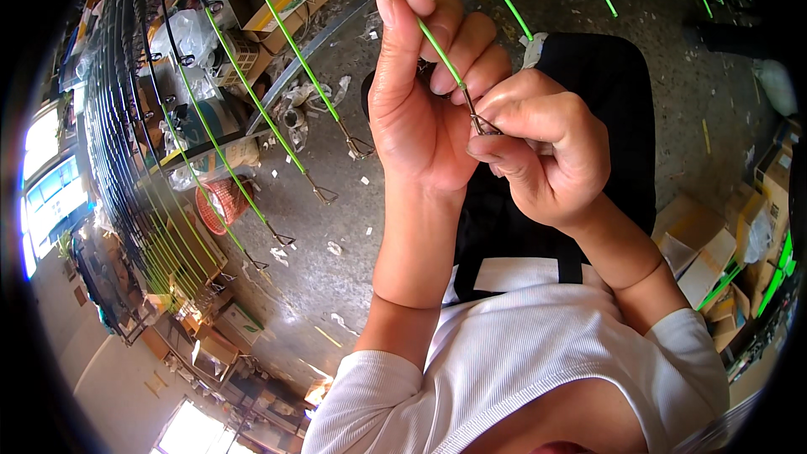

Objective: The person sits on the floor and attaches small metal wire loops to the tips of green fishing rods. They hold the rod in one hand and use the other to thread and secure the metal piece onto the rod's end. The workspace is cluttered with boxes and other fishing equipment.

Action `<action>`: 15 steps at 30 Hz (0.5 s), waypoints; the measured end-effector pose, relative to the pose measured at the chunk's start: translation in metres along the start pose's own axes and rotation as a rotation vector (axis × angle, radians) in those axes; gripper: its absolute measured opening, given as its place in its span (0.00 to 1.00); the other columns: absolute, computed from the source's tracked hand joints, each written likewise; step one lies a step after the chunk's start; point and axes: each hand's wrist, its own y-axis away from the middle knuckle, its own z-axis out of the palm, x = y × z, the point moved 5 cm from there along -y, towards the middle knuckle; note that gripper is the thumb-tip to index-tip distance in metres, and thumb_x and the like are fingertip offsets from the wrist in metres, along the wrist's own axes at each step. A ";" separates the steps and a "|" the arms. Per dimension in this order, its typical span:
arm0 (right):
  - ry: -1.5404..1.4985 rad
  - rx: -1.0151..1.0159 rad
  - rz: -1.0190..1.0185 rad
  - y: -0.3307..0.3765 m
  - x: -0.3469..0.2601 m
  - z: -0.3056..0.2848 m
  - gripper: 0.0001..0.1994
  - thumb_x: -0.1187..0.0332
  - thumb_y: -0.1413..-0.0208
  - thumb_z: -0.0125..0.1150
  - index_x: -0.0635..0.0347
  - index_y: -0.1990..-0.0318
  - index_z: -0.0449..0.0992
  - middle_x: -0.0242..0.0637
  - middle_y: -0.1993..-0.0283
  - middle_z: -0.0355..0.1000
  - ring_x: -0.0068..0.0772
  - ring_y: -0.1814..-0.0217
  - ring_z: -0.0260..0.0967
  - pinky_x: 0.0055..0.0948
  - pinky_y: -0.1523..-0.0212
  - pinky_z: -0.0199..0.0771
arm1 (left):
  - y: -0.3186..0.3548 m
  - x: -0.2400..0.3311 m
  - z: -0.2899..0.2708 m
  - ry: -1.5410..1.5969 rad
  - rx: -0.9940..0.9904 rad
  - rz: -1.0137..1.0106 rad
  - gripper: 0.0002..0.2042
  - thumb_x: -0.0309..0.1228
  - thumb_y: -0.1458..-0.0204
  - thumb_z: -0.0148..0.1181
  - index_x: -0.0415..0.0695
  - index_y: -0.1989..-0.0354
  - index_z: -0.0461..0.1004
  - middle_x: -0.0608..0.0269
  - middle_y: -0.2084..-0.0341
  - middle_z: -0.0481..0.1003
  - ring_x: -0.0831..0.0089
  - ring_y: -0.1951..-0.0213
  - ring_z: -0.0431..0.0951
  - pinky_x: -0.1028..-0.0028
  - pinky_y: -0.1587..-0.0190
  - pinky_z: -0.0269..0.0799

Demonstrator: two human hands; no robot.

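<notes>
Pinching a thin green rod (420, 27) between thumb and curled fingers, the left hand (420, 92) steadies it; the right hand (542, 151) closes on its wire tip guide (485, 124). Bare concrete floor (336, 227) lies open beyond both fists.

Green rods with wire loop tips (294, 164) lie in a row above a littered concrete floor (336, 227); a red basket (220, 202) and cardboard boxes (702, 256) sit around

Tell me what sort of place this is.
Probably a fishing-rod workshop: rows of green rods with wire guides, cardboard boxes and a littered concrete floor. Both hands work at one rod's tip.
</notes>
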 end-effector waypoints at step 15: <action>-0.086 0.164 0.336 0.006 0.010 0.003 0.08 0.74 0.48 0.60 0.65 0.66 0.67 0.37 0.72 0.69 0.18 0.76 0.65 0.17 0.75 0.64 | 0.008 0.004 -0.007 -0.275 0.048 0.114 0.10 0.35 0.42 0.49 0.40 0.69 0.67 0.69 0.81 0.59 0.80 0.79 0.54 0.79 0.76 0.54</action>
